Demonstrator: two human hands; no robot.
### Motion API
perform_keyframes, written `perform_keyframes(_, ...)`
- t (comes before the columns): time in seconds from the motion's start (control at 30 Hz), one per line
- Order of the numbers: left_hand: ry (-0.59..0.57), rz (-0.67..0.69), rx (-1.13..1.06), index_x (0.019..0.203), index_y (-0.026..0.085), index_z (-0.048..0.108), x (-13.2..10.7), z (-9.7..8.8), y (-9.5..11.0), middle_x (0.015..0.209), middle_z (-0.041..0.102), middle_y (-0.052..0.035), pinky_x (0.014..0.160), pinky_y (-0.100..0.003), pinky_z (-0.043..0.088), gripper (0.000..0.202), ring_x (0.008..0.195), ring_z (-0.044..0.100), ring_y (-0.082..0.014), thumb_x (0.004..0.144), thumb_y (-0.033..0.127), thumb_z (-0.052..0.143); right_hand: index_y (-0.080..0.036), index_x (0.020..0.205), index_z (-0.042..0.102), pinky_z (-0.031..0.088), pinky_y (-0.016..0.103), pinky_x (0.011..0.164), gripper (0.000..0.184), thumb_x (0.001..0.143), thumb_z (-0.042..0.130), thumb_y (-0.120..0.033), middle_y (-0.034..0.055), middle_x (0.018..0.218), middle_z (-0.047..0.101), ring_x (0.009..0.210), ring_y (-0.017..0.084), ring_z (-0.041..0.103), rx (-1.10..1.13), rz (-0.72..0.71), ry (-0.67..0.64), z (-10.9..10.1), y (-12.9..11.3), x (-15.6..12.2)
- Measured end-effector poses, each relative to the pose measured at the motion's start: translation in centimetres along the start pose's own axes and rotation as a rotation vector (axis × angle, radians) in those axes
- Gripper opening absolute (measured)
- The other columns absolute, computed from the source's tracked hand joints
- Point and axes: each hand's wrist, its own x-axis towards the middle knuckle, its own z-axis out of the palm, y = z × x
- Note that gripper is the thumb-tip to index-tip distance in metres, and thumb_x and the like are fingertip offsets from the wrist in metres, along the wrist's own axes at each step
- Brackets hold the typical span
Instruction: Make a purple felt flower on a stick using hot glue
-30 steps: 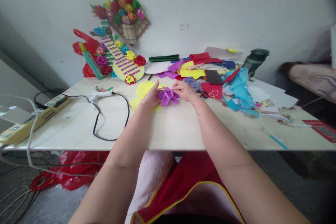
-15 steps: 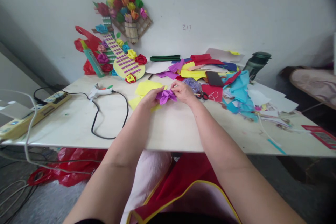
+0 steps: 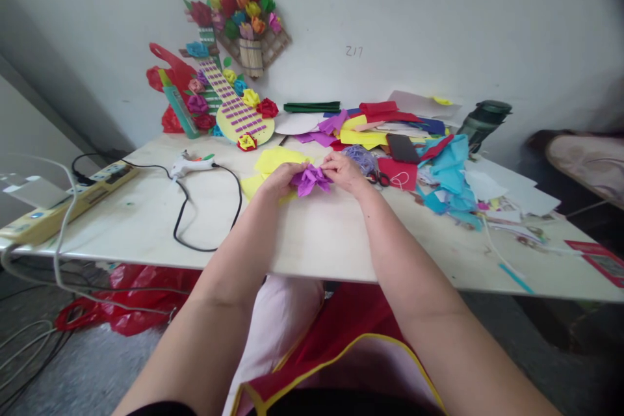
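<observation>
I am noting the purple paper flower (image 3: 312, 182) sitting between both hands: left hand (image 3: 281, 180) is gripping it from 9 o'clock, right hand (image 3: 345, 172) is pinching its edge at 2 o'clock; forearms (image 3: 244, 250) are slanting inward toward 12 o'clock.

Glue gun (image 3: 194, 166), scissors (image 3: 383, 179), coloured paper (image 3: 359, 137) and paper flowers (image 3: 253, 9) mark this as a craft workspace

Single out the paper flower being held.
The ruffled purple paper flower, in the left hand with the right hand at its edge; the other multicoloured paper flowers are farther back, near the white wall.
</observation>
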Motion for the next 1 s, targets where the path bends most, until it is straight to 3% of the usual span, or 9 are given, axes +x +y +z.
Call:
perform_keyframes(0.13, -0.109, 0.140, 0.179, 0.063, 0.011, 0.068, -0.3, -0.6, 0.0, 0.057, 0.060, -0.0023, 0.050, -0.023, 0.035, 0.026, 0.049, 0.048, -0.0084, 0.071, 0.034, 0.077, -0.021, 0.086, 0.078, 0.047, 0.029, 0.076, 0.020, 0.078, 0.059, -0.018, 0.0053, 0.090, 0.065, 0.082, 0.016, 0.060, 0.141, -0.007, -0.055, -0.1, 0.6, 0.0)
perform_keyframes(0.27, -0.179, 0.216, 0.285, 0.070, 0.011, 0.072, -0.7, -0.8, 0.4, 0.064, 0.064, -0.0042, 0.057, -0.023, 0.039, 0.030, 0.056, 0.053, -0.0107, 0.071, 0.041, 0.076, -0.019, 0.091, 0.076, 0.048, 0.031, 0.081, 0.021, 0.080, 0.059, -0.023, 0.0069, 0.090, 0.066, 0.084, 0.016, 0.060, 0.247, -0.015, -0.023, -0.8, 0.5, 0.0)
perform_keyframes(0.47, -0.142, 0.276, 0.339, 0.081, 0.012, 0.076, -0.9, -1.1, 0.7, 0.068, 0.067, -0.0050, 0.061, -0.024, 0.042, 0.037, 0.060, 0.055, -0.0113, 0.069, 0.047, 0.076, -0.017, 0.083, 0.067, 0.046, 0.026, 0.063, 0.017, 0.078, 0.059, -0.031, 0.0043, 0.085, 0.065, 0.071, 0.014, 0.056, 0.307, 0.087, 0.110, -1.7, -0.6, -0.1)
perform_keyframes(0.63, -0.159, 0.304, 0.417, 0.081, 0.013, 0.077, -0.9, -1.2, 0.7, 0.066, 0.066, -0.0044, 0.060, -0.023, 0.039, 0.038, 0.058, 0.052, -0.0099, 0.071, 0.050, 0.074, -0.019, 0.061, 0.055, 0.039, 0.025, 0.051, 0.020, 0.077, 0.055, -0.031, -0.0021, 0.055, 0.054, 0.052, 0.012, 0.051, 0.369, 0.182, -0.026, -2.0, -1.4, -0.2)
perform_keyframes(0.77, -0.173, 0.293, 0.434, 0.080, 0.013, 0.077, -1.3, -1.0, 0.8, 0.066, 0.065, -0.0040, 0.059, -0.022, 0.038, 0.039, 0.058, 0.050, -0.0098, 0.071, 0.051, 0.073, -0.019, 0.053, 0.051, 0.034, 0.023, 0.043, 0.029, 0.079, 0.054, -0.032, -0.0045, 0.044, 0.047, 0.041, 0.009, 0.044, 0.363, 0.205, -0.115, -2.5, -1.8, -0.3)
perform_keyframes(0.9, -0.195, 0.280, 0.438, 0.078, 0.014, 0.076, -1.6, -0.7, 0.9, 0.066, 0.064, -0.0037, 0.059, -0.023, 0.037, 0.038, 0.058, 0.049, -0.0097, 0.071, 0.051, 0.073, -0.018, 0.054, 0.055, 0.034, 0.023, 0.041, 0.029, 0.079, 0.057, -0.031, -0.0026, 0.048, 0.057, 0.037, 0.008, 0.043, 0.415, 0.266, -0.225, -2.7, -1.9, -0.3)
perform_keyframes(1.0, -0.185, 0.284, 0.437, 0.075, 0.013, 0.075, -1.4, -0.8, 0.9, 0.064, 0.062, -0.0030, 0.058, -0.023, 0.036, 0.037, 0.057, 0.048, -0.0095, 0.070, 0.050, 0.074, -0.016, 0.066, 0.062, 0.036, 0.022, 0.042, 0.014, 0.076, 0.061, -0.026, -0.0007, 0.056, 0.062, 0.043, 0.009, 0.050, 0.535, 0.312, -0.211, -2.3, -1.9, -0.3)
